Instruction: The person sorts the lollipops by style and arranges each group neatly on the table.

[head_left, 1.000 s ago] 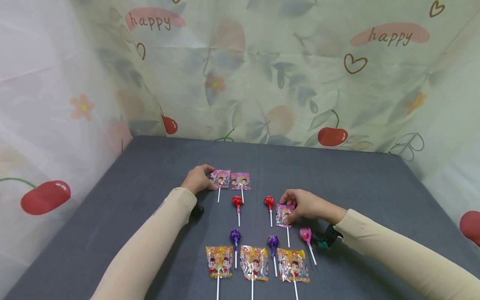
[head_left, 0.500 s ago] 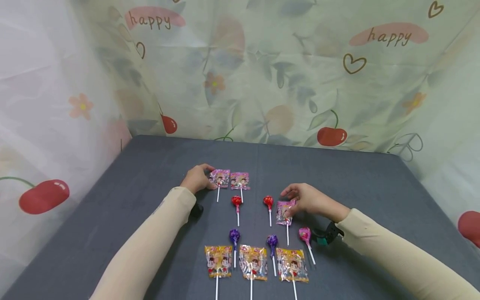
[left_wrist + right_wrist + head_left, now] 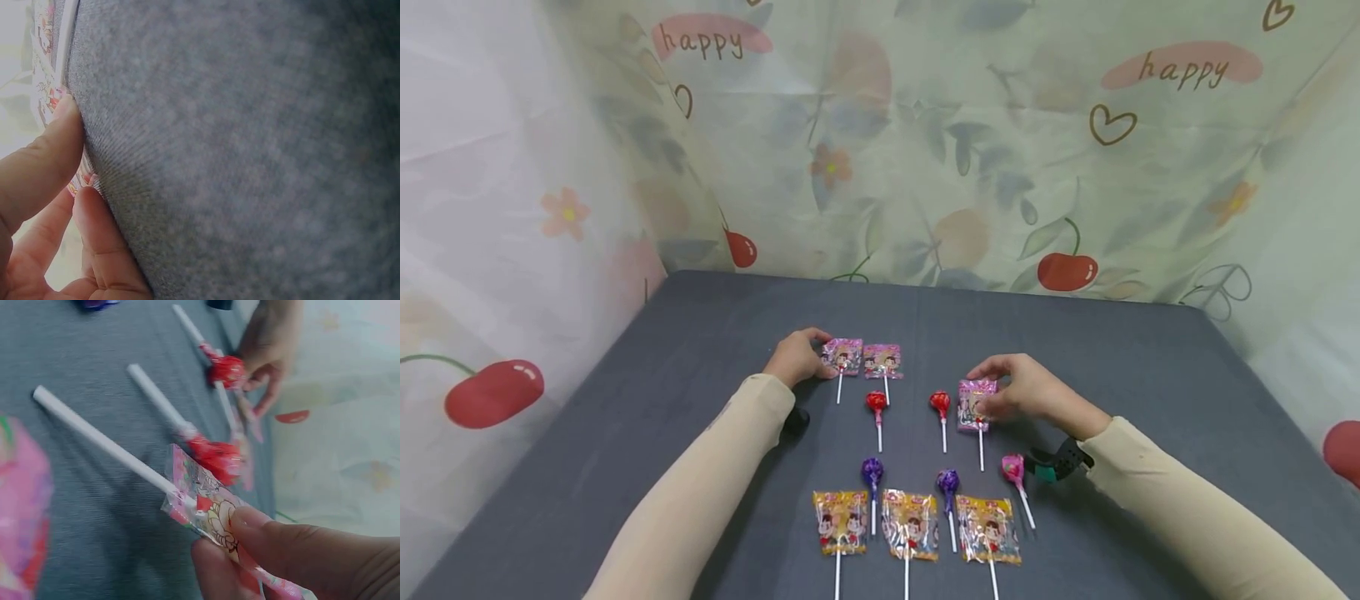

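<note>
My left hand (image 3: 793,358) is at the far left of the candies, thumb and fingers at the side edges of a flat lollipop (image 3: 848,354) in a pink printed wrapper. In the left wrist view the thumb overlaps that wrapper near its white stick (image 3: 64,47). A matching pink-wrapped lollipop (image 3: 889,361) lies just right of it. My right hand (image 3: 1033,387) pinches another pink-wrapped flat lollipop (image 3: 215,509) between thumb and fingers. Its stick points toward the person, and a shadow falls on the cloth below. Beside it lies a red ball lollipop (image 3: 940,402).
A second red ball lollipop (image 3: 876,402) lies to the left. Nearer are purple ball lollipops (image 3: 872,471) (image 3: 948,481), a pink ball lollipop (image 3: 1013,468) and a row of yellow-wrapped flat lollipops (image 3: 910,525). Grey cloth (image 3: 737,317) covers the table; printed curtains (image 3: 917,167) surround it.
The right hand has raised the pink-wrapped lollipop and moved it away from the person, up beside the red ball lollipop. The left hand stays at its wrapper.
</note>
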The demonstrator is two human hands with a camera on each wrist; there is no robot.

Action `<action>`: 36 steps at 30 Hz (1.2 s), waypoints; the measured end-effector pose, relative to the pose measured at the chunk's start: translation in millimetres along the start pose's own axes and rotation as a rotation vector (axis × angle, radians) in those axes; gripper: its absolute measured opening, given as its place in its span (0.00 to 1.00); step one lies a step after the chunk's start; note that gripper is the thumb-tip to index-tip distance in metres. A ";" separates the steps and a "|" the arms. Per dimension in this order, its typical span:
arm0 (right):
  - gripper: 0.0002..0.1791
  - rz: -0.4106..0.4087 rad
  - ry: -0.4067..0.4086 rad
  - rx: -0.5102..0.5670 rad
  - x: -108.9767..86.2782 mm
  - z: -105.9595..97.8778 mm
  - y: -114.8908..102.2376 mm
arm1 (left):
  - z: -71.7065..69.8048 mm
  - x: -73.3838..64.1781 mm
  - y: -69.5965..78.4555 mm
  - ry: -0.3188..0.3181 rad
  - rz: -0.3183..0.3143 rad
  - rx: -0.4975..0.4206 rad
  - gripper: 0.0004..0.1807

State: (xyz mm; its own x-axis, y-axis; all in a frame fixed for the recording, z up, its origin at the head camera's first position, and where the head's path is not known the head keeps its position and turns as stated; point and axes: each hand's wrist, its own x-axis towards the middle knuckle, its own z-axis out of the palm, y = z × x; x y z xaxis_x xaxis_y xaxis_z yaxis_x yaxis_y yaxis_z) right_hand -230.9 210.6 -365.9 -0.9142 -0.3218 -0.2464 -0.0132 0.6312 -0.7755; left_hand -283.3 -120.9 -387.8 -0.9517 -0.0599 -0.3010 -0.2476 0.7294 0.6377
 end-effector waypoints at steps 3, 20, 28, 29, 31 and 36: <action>0.24 -0.025 0.022 0.054 -1.2 -6.4 -1.5 | 0.5 1.0 0.5 0.001 0.003 0.000 0.34; 0.31 -0.170 0.193 0.318 4.4 -41.9 -37.4 | -1.8 0.9 -0.1 -0.003 0.048 0.032 0.34; 0.27 -0.207 0.257 0.375 20.7 -40.4 -51.8 | -1.8 2.8 -0.3 -0.017 0.041 0.045 0.35; 0.27 -0.209 0.259 0.362 23.9 -39.3 -52.0 | -1.7 2.8 -0.3 -0.019 0.040 0.045 0.35; 0.27 -0.212 0.253 0.334 30.3 -36.4 -52.1 | -1.5 2.7 -0.5 -0.019 0.040 0.044 0.35; 0.25 -0.205 0.210 0.276 47.5 -28.8 -48.9 | -1.4 3.0 -0.9 -0.020 0.043 0.043 0.35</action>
State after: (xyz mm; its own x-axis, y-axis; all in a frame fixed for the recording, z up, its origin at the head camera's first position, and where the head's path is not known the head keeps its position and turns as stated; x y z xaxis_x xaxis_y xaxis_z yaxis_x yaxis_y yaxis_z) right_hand -285.3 184.8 -323.0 -0.9673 -0.2518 0.0315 -0.1204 0.3462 -0.9304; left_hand -286.2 -122.7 -388.3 -0.9575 -0.0147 -0.2880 -0.1981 0.7594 0.6198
